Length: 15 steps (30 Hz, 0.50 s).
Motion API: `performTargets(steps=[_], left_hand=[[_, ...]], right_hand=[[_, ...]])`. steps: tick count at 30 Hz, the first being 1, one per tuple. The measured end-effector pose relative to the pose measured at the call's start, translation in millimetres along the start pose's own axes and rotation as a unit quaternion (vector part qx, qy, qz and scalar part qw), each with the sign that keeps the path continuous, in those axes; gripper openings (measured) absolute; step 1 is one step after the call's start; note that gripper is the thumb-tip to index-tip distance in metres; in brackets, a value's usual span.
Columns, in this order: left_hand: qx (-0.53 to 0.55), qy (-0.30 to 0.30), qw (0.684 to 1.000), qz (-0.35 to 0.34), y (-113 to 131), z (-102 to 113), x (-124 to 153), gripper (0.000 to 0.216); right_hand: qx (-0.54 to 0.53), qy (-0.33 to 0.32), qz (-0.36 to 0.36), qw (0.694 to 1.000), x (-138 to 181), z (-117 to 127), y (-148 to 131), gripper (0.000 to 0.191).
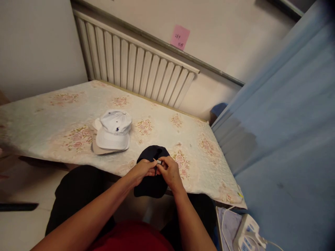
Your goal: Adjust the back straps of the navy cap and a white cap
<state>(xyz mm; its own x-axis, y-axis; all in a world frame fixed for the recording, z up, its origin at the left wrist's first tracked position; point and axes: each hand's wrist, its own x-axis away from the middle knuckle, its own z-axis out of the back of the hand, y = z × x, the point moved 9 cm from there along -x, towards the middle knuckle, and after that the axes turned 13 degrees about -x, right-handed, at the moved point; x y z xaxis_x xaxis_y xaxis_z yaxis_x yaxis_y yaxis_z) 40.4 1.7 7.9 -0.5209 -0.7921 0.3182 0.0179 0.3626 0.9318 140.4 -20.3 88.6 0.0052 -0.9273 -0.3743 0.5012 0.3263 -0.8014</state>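
From my head view: dark cap [150, 188] at the near edge of the floral cover [199, 174], partly on it, partly over the lap. Left hand [143, 168] grasping the cap, thumb and fingers closed on its middle. Right hand [169, 170] also grasping, fingertips pinched at a small pale piece [158, 162] on the cap, next to the left thumb. The piece is too small for me to make out. Hands very near each other.

To the left and farther off, well apart from the dark cap: white cap [112, 141], small dark emblem [117, 129] on its front, stacked on a tan cap [101, 150] whose brim shows underneath. Beyond the cover, I note a pale radiator [136, 66], with a pink note [180, 36] above. Right side: blue curtain [285, 146]; power strip [246, 234] at lower right, white cord beside it.
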Motion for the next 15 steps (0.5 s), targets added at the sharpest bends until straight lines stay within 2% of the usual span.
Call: performTargets(steps=[6, 11, 15], left_hand=[[-0.001, -0.018, 1.0, 0.0, 1.5, 1.5, 8.7, 0.04], [-0.046, 0.063, 0.997, -0.012, 4.1, 19.4, 11.9, 0.035], [-0.009, 0.049, 0.999, -0.012, 2.8, 16.3, 12.4, 0.037]], right_hand=[[-0.087, 0.012, -0.038, 0.995, 2.2, 4.7, 12.2, 0.013], [-0.125, 0.01, -0.057, 0.99, 6.2, 4.7, 18.9, 0.015], [-0.153, 0.008, -0.079, 0.985, 9.4, 5.1, 21.5, 0.016]])
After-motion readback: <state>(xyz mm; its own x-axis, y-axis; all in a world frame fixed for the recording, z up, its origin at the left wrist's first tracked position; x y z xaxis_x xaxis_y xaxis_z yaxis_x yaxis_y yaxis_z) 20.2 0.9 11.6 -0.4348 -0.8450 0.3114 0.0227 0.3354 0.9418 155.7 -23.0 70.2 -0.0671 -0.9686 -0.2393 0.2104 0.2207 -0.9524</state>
